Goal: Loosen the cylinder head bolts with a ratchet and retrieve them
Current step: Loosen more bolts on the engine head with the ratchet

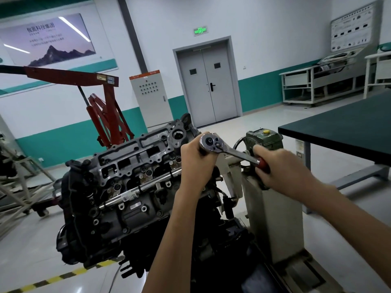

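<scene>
Two bare forearms reach up from the bottom edge, and both hands are on the tool. The left hand is clenched just under the round head of the chrome ratchet with the dark red handle. Its fingers are curled round whatever hangs below that head, and the fist hides it, so no bolt or socket shows. The right hand grips the red handle, fingers wrapped round its end, with the shaft running up and left to the head. The ratchet sits over the right-hand end of the bare grey metal cylinder head, which tops a dark engine tilted on its mount, open ports and bolt holes facing the camera. Just right of the hands stands the beige steel engine stand, with a green gearbox on top, partly behind the right hand. Farther right is a dark green-topped workbench. Behind the engine on the left rises a red engine hoist. A grey control cabinet stands against the wall, beside grey double doors.
</scene>
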